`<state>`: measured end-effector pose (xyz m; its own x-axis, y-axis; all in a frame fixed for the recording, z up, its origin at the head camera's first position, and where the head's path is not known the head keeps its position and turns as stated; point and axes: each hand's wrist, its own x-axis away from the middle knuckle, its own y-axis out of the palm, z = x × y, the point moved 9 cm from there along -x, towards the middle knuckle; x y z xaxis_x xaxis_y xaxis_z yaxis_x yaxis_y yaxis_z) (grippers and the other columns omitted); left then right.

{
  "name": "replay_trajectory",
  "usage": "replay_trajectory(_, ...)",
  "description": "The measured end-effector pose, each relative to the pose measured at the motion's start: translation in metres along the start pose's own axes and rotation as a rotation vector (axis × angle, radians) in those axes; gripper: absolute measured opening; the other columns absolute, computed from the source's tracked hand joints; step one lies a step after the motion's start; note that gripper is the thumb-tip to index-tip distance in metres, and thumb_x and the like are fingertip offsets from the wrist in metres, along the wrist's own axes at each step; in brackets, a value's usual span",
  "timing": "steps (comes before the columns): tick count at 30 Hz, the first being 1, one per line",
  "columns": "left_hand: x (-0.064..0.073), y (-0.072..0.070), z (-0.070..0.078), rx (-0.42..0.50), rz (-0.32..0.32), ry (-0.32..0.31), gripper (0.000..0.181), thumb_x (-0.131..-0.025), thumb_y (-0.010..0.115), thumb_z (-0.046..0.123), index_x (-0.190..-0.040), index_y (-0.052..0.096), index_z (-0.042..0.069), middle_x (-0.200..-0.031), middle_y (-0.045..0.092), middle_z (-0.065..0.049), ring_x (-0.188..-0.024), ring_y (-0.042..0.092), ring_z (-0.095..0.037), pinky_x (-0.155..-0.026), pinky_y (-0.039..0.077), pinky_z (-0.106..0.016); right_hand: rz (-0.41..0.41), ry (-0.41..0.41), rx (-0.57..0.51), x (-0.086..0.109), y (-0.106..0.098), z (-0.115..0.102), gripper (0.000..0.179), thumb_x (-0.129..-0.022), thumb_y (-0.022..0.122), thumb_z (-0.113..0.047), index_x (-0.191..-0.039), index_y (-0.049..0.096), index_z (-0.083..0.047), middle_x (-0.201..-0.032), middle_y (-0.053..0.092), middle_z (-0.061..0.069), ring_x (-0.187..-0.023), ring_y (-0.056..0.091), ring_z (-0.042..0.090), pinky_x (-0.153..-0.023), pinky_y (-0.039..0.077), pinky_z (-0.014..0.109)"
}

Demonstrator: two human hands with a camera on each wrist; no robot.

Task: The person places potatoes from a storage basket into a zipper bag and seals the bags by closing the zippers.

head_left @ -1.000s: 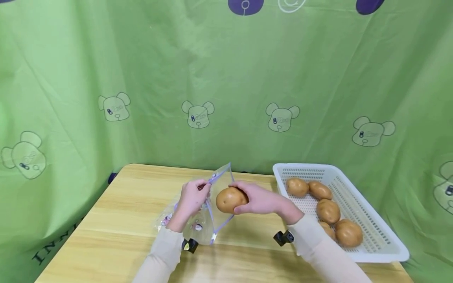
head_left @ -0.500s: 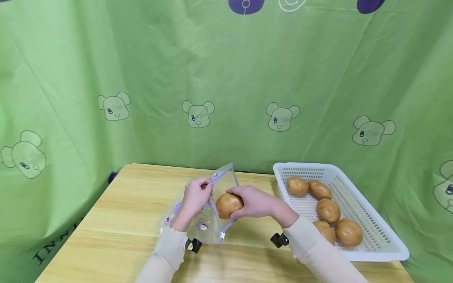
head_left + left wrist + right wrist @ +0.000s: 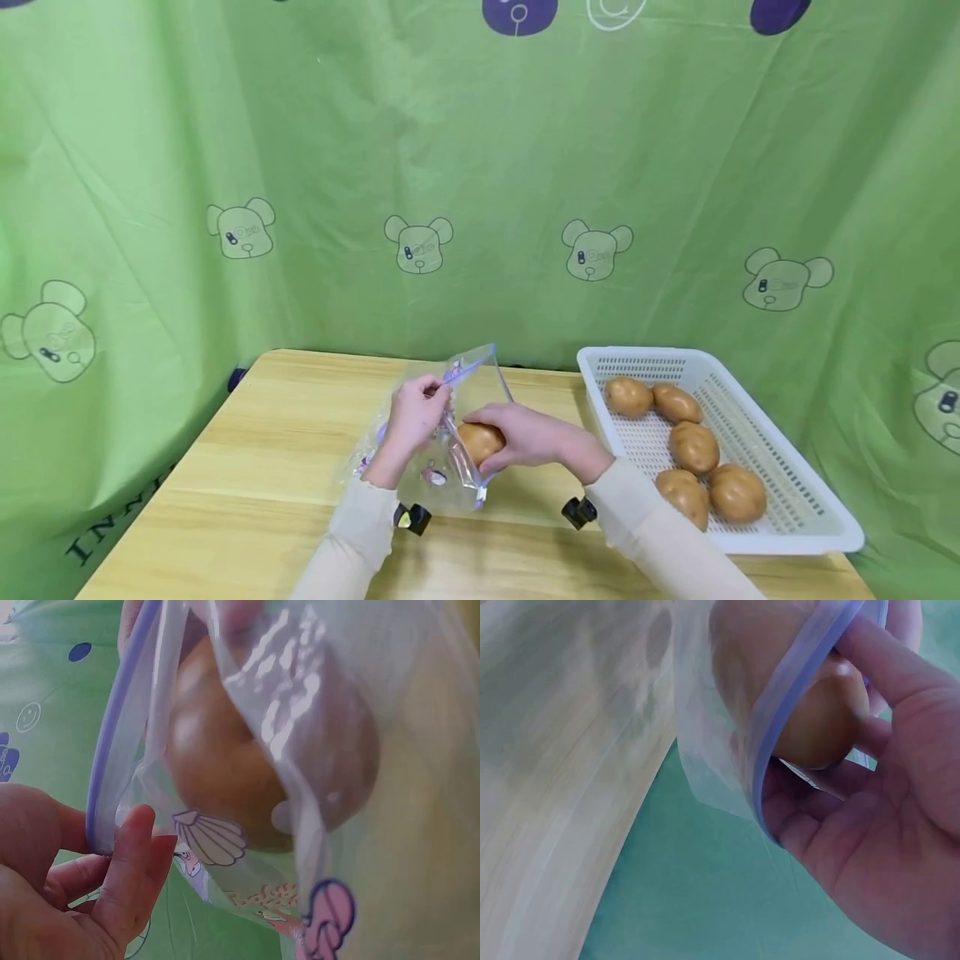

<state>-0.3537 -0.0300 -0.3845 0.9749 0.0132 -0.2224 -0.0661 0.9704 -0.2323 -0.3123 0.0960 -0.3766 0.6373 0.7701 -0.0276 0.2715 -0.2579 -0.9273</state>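
Observation:
A clear zip bag point(image 3: 450, 492) with a purple zip edge and printed figures is held with its mouth facing right. My left hand point(image 3: 416, 417) pinches the bag's rim between thumb and fingers; the left wrist view shows this pinch beside the purple strip. With fingers curled round it, my right hand point(image 3: 528, 437) grips a brown potato point(image 3: 480, 442) inside the bag's mouth. In the right wrist view the purple rim point(image 3: 791, 682) crosses in front of the potato, and the fingertips are within the bag. Clear film covers part of the potato point(image 3: 217, 735) in the left wrist view.
A white perforated plastic basket point(image 3: 787, 442) with several potatoes point(image 3: 693, 447) stands at the right of the wooden table point(image 3: 247, 467). Behind the table hangs a green curtain point(image 3: 495, 308) with bear-head prints. Black wrist cameras point(image 3: 577, 512) sit under both wrists.
My right hand has moved left with the potato, from just at the bag's mouth to inside it. The bag's near corner has shifted slightly right. My left hand keeps its pinch.

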Motion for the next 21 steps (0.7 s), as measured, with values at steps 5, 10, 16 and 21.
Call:
replay_trajectory(5, 0.0, -0.001, -0.002, 0.01, -0.01, -0.017, 0.014, -0.091, 0.059, 0.011, -0.086, 0.066, 0.0, -0.07, 0.064, -0.007, -0.055, 0.059, -0.015, -0.053, 0.055, -0.032, -0.041, 0.021, -0.055, 0.0, 0.005, 0.004, 0.067, -0.078, 0.078, -0.028, -0.133, 0.05, -0.001, -0.12, 0.058, 0.008, -0.095, 0.056, 0.014, -0.081, 0.048, 0.027)
replay_trajectory(10, -0.001, -0.001, -0.003, 0.022, -0.021, -0.033, 0.013, -0.091, 0.059, 0.011, -0.086, 0.066, 0.001, -0.071, 0.063, -0.007, -0.056, 0.059, -0.015, -0.055, 0.056, -0.037, -0.054, 0.029, -0.101, -0.001, 0.006, 0.006, 0.063, -0.079, 0.075, -0.02, -0.133, 0.049, 0.001, -0.117, 0.058, 0.009, -0.092, 0.055, 0.014, -0.077, 0.049, 0.026)
replay_trajectory(16, -0.003, -0.004, -0.004, 0.041, -0.004, -0.033, 0.013, -0.091, 0.059, 0.011, -0.086, 0.066, 0.001, -0.07, 0.063, -0.008, -0.055, 0.057, -0.015, -0.051, 0.054, -0.03, -0.007, 0.029, -0.15, -0.007, 0.003, 0.011, 0.055, -0.078, 0.076, -0.012, -0.127, 0.053, 0.002, -0.11, 0.059, 0.008, -0.09, 0.058, 0.015, -0.073, 0.051, 0.022)
replay_trajectory(21, -0.004, -0.005, -0.003, 0.049, 0.004, -0.026, 0.013, -0.091, 0.06, 0.01, -0.085, 0.066, -0.001, -0.07, 0.064, -0.008, -0.054, 0.057, -0.013, -0.048, 0.052, -0.025, 0.055, 0.037, -0.153, -0.011, -0.003, 0.013, 0.047, -0.076, 0.079, -0.015, -0.117, 0.059, -0.002, -0.104, 0.059, 0.003, -0.089, 0.059, 0.016, -0.072, 0.053, 0.025)
